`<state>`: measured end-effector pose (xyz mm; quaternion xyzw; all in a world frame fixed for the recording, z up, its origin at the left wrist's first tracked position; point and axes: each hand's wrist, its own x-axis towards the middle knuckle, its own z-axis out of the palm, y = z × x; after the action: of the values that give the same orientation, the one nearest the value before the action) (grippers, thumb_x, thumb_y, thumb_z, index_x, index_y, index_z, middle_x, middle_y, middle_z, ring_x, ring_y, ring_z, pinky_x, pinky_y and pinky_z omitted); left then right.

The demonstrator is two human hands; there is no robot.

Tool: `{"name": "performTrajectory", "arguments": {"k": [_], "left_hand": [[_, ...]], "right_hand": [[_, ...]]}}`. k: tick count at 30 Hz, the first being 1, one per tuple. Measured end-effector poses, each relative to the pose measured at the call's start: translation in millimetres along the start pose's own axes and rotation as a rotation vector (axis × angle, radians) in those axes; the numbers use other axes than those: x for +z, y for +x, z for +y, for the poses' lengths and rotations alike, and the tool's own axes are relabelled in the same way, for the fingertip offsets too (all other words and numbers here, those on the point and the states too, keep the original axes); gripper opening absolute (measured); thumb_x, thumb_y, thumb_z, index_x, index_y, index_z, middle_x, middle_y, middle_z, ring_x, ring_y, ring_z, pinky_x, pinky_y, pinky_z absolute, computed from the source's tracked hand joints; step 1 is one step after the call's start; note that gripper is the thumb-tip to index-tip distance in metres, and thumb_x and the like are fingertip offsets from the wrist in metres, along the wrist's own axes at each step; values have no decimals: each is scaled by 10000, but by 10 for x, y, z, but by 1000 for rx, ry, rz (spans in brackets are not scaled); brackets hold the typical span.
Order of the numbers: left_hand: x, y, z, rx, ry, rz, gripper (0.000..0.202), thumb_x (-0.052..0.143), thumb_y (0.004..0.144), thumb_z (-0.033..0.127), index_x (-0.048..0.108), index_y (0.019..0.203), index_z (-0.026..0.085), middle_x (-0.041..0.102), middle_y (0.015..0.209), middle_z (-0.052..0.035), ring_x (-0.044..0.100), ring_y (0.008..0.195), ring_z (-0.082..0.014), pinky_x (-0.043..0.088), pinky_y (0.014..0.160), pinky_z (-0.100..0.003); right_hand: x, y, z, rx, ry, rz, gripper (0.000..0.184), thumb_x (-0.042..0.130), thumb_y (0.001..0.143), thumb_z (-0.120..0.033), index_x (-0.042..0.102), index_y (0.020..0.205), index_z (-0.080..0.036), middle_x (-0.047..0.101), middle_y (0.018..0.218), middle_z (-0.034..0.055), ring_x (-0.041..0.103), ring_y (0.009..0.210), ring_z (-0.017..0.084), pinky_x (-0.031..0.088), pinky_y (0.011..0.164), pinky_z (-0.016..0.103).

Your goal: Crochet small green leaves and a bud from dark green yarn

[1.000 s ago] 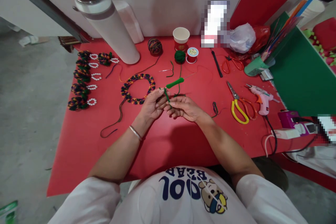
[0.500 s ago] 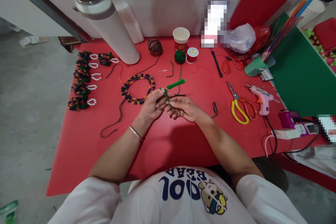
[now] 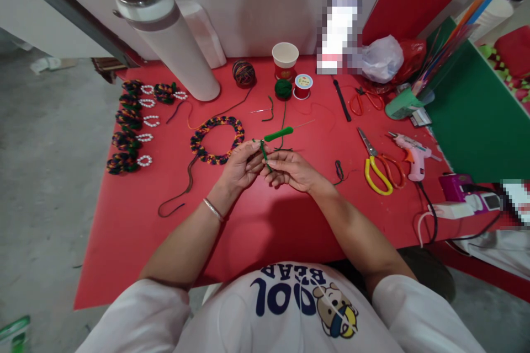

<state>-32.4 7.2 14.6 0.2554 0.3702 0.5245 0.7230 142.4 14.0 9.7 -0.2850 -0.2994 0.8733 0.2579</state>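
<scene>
My left hand (image 3: 243,162), a bracelet on its wrist, pinches a short strip of green yarn (image 3: 264,150) between thumb and forefinger. At those fingertips a crochet hook (image 3: 279,134) with a green handle points right; a thin pale tip shows past its far end. My right hand (image 3: 292,170) closes thumb and fingers on the lower end of the same strip, just below the hook. Fingers of both hands nearly meet. Beyond them, a ball of dark green yarn (image 3: 284,89) trails a strand toward the hands. Left of my hands lies a multicoloured crocheted ring (image 3: 195,146).
Scissors (image 3: 377,174), a pink glue gun (image 3: 415,162) and a power strip (image 3: 451,210) lie to the right. A paper cup (image 3: 285,59), thread spool (image 3: 303,87) and multicoloured yarn ball (image 3: 244,73) stand behind. Several knitted pieces with bead loops (image 3: 122,162) line the left edge.
The crochet hook has shifted very slightly to the right. Both hands keep the same hold on the green yarn.
</scene>
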Motion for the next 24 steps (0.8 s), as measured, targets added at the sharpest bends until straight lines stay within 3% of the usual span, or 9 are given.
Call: {"name": "performTrajectory", "arguments": {"k": [9,16,24], "left_hand": [[-19,11,-4,-1,-13,-11,347,894,719,383,771,784,66,501,448,51,206,323,11,199,330,-122],[-31,12,-17,4,-22,-28,333,895,725,373,778,782,67,436,417,78,199,321,8,204,335,-117],[-47,12,-33,1,-22,-21,328,891,725,367,769,774,67,496,459,50,209,330,10,189,340,-127]], "right_hand": [[-5,-1,-3,-9,10,-12,333,880,823,-371,690,1016,-177,824,768,-10,781,606,122,638,530,183],[-13,1,3,-13,0,-18,355,892,804,-401,697,1002,-180,820,762,-12,776,601,118,633,527,178],[0,-6,-3,-8,-8,0,372,894,800,-414,688,1005,-182,810,730,-21,757,561,112,626,504,179]]}}
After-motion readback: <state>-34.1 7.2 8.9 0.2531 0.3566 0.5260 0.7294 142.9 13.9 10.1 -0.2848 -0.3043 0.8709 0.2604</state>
